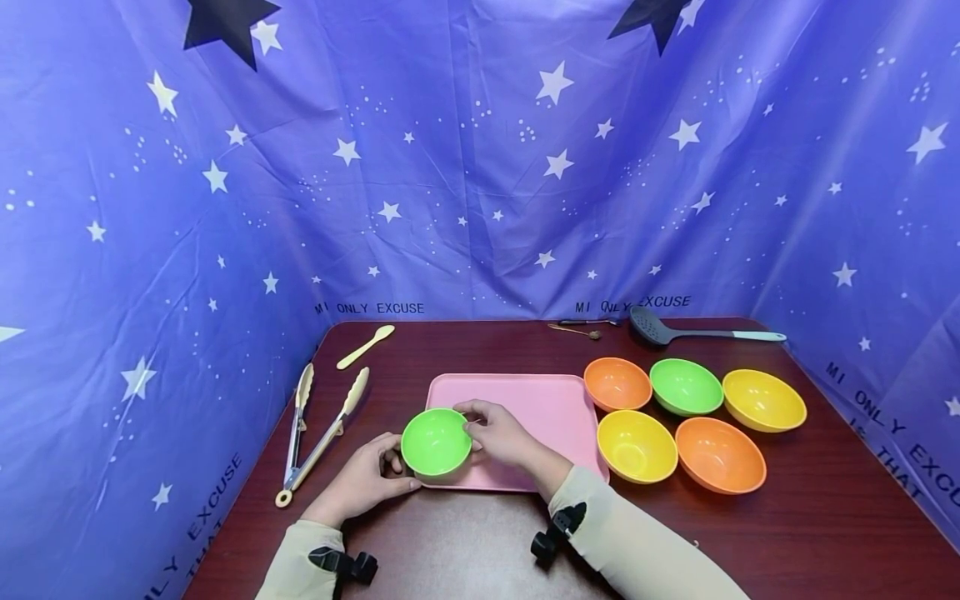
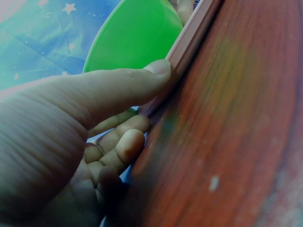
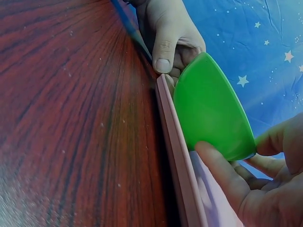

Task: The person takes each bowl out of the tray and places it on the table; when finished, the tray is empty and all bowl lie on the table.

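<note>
A green bowl [image 1: 437,442] sits over the left front corner of a pink tray [image 1: 555,408], its hollow facing up. My right hand [image 1: 501,433] holds the bowl's right side; in the right wrist view the thumb [image 3: 213,161] touches the lower wall and a finger meets the rim. At the tray's left front corner is my left hand [image 1: 367,477]. In the left wrist view its thumb [image 2: 156,71] presses the tray's edge, while the other fingers curl at the corner beside the bowl. Whether those fingers also touch the bowl is unclear.
Right of the tray stand orange bowls [image 1: 618,385], yellow bowls [image 1: 637,447] and another green bowl [image 1: 686,387]. A slotted skimmer [image 1: 652,327] lies behind them. Tongs [image 1: 322,454], spread apart, and a small pale spoon [image 1: 366,347] lie at the left. Star-printed cloth [image 1: 480,167] surrounds the table.
</note>
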Available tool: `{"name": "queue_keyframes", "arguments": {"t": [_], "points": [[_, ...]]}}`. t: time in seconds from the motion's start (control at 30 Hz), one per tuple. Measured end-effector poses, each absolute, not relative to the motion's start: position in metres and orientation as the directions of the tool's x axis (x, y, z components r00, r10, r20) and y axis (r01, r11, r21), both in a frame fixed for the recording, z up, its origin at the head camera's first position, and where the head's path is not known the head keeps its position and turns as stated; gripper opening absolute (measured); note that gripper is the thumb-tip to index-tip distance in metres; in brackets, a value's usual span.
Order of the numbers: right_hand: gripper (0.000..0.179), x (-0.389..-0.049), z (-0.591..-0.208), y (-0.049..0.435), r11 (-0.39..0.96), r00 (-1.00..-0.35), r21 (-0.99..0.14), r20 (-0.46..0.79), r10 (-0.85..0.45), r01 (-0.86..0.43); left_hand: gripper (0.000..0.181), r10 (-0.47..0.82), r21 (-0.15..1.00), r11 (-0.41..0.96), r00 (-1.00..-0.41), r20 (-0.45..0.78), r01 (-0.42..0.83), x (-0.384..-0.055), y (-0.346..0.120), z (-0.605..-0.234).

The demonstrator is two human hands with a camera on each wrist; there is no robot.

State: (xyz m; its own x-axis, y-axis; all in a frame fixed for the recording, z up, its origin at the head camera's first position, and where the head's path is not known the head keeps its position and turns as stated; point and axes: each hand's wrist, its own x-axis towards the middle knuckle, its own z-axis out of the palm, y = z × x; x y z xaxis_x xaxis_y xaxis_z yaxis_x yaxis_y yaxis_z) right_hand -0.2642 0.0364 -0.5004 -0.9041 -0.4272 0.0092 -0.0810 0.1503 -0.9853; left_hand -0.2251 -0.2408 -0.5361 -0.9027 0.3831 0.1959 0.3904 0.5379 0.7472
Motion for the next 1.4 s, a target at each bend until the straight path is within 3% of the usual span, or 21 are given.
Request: {"name": "queue_keyframes", "arguments": {"t": [0.53, 0.73, 0.97, 1.4], "points": [[0.039, -0.261, -0.488, 0.045, 0.176, -0.904, -0.976, 0.044, -0.424, -0.131, 0.046, 0.390, 0.763, 0.522, -0.902, 0.185, 0.381, -0.224, -0.239, -0.534], [0.037, -0.257, -0.475, 0.056, 0.140, -0.907, -0.983, 0.052, -0.418, -0.120, 0.052, 0.396, 0.777, 0.493, -0.896, 0.201, 0.392, -0.224, -0.240, -0.534], [0.038, -0.251, -0.459, 0.078, 0.066, -0.906, -0.993, 0.062, -0.418, -0.098, 0.059, 0.398, 0.782, 0.475, -0.891, 0.217, 0.402, -0.224, -0.239, -0.534], [0.039, -0.236, -0.428, 0.135, 0.085, -0.909, -0.983, 0.119, -0.400, -0.166, 0.060, 0.387, 0.765, 0.523, -0.905, 0.179, 0.375, -0.224, -0.239, -0.533]]}}
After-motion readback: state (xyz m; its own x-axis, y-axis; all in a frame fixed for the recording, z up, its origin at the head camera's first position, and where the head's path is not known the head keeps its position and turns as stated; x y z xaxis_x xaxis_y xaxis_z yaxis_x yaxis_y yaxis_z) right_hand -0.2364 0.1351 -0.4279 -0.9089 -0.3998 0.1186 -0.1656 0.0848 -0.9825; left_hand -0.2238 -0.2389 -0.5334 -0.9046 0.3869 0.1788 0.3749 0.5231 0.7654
